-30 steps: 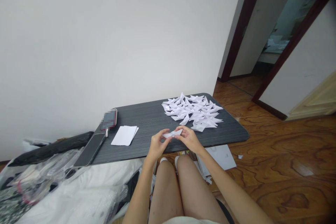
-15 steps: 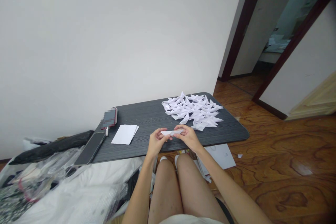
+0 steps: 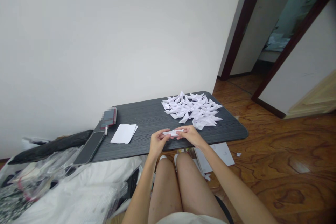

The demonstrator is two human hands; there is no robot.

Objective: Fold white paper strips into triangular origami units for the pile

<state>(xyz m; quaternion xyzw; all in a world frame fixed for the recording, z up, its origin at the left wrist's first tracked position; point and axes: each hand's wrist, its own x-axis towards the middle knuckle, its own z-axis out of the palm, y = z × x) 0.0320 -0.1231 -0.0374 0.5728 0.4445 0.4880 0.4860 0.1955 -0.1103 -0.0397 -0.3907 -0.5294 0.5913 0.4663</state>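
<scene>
Head view: I see the left grip [image 3: 157, 140] and right grip [image 3: 192, 134] both pinching one folded paper [image 3: 173, 133] by the worktop's [image 3: 147, 113] near edge; the pile of folded shapes [image 3: 194, 109] looks finished; flat sheets [image 3: 123, 133] lie unfolded.

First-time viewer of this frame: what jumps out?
Most likely the heap of folded white paper shapes, spiky and bright on the dark table, toward its right end by the wall. Next, the small folded paper held between the left hand and the right hand at the near edge. To their left lies a flat stack of white sheets.
</scene>
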